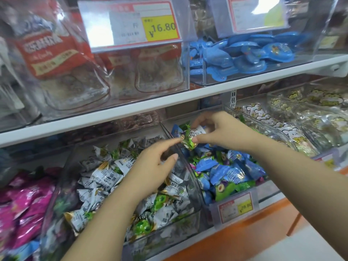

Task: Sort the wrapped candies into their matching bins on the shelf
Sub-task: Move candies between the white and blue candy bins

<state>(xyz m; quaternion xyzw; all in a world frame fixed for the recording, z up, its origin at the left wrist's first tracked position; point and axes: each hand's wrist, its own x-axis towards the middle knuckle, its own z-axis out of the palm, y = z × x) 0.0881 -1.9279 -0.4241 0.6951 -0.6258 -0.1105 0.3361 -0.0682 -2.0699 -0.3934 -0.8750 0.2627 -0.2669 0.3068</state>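
- We are pinching a few white-and-green candies (190,140) in our right grip (212,132), above the blue-candy bin (273,132).
- Our left grip (156,166) is hovering released, one fingertip touching them.
- Passing them this loosely, we are risking one dropping among the blue ones, short of the white-candy bin (62,178).

I pinch a small clutch of wrapped candies (190,136) in my right hand (220,129). Their wrappers are white and green with a gold crimped end, and they hang just above the clear wall between 2 bins on the shelf (226,240). My left hand (160,161) touches the clutch with its forefinger tip. The left bin (185,166) is heaped with white candies (105,178), printed in black, with gold ends and green spots. The right bin (273,132) holds a jumble of blue and green candies (226,172).
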